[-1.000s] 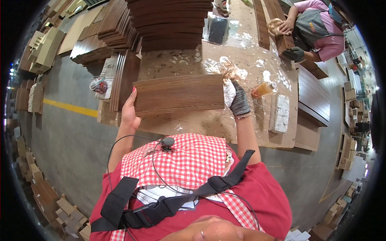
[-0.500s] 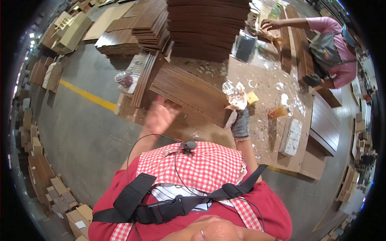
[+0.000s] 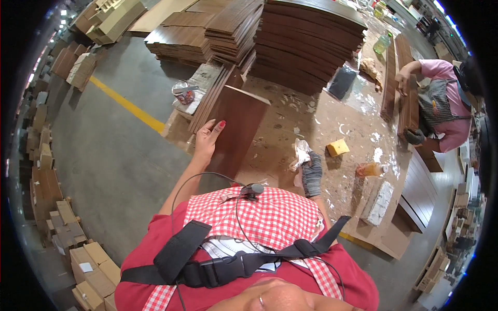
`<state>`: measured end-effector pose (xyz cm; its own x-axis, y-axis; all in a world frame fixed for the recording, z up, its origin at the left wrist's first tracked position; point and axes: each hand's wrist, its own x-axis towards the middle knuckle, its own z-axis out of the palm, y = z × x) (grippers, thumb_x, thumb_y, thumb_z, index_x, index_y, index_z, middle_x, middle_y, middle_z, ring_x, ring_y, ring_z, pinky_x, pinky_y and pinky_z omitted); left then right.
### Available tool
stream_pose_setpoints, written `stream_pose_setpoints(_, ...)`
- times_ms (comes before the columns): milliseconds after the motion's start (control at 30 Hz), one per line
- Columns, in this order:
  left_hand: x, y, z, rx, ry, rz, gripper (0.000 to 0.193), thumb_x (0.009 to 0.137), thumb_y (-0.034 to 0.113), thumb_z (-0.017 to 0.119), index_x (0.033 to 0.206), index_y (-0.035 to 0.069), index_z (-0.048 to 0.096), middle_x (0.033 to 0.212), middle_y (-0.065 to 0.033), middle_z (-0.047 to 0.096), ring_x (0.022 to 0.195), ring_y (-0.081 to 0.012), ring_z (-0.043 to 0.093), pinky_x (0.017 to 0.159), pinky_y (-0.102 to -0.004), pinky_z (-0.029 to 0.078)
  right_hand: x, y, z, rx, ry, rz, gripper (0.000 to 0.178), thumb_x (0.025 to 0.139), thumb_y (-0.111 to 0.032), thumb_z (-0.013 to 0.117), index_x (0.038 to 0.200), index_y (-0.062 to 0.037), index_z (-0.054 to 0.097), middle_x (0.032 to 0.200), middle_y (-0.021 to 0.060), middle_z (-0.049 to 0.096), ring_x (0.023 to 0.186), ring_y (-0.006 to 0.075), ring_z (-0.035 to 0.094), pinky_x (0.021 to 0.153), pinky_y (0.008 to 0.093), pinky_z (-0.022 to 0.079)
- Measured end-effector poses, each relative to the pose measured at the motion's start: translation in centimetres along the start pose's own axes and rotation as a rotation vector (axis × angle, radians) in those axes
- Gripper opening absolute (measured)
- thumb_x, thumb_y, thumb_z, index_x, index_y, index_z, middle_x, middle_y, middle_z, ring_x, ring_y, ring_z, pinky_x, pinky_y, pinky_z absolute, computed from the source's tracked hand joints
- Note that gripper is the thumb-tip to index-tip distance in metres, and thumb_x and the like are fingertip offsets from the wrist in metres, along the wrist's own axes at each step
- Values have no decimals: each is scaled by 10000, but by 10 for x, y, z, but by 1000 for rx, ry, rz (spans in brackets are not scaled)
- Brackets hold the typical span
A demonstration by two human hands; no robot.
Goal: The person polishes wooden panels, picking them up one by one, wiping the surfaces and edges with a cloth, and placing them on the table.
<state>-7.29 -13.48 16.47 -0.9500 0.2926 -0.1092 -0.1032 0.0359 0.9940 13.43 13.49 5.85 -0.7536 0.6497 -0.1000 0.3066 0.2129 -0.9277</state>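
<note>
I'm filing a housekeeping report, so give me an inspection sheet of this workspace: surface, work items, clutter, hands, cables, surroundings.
Surface: brown worktable, spotted with white smears and flakes.
Work items: dark brown board, tilted; crumpled white cloth.
Clutter: yellow sponge, bottle of amber liquid and white-smeared block, right of the cloth.
Hands: bare left hand holds the board's left edge; right hand, in a grey glove, holds the cloth.
Cables: thin black cable over the person's checked apron.
Surroundings: tall stack of dark boards beyond; co-worker in pink at long brown boards; yellow floor line at left.
</note>
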Motion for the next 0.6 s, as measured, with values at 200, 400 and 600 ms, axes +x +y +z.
stream_pose_setpoints(200, -3, -11, 44, 439, -390, -31, 390, 851, 333, 708, 1017, -19, 685, 856, -78, 694, 804, -102, 595, 762, -272, 467, -11, 6, -35, -728, 303, -200, 361, 785, -124, 574, 1136, -45, 600, 1148, 219, 550, 1128, 375, 474, 998, 475, 349)
stream_pose_setpoints(400, 2, -46, 110, 687, -633, -67, 430, 900, 456, 600, 1060, 70, 700, 842, -99, 699, 760, -169, 634, 726, -298, 474, -24, -13, -49, -937, -64, 16, 595, 738, -204, 682, 1306, -156, 514, 1255, 121, 541, 1221, 306, 464, 1091, 489, 277)
stream_pose_setpoints(600, 1, -85, 137, 724, -783, 140, 432, 883, 530, 548, 1093, 188, 705, 961, -102, 687, 892, -297, 651, 753, -384, 492, -29, -13, -108, -490, 98, -199, 570, 709, 6, 619, 1271, -58, 542, 1236, 159, 568, 1197, 324, 503, 1051, 394, 371)
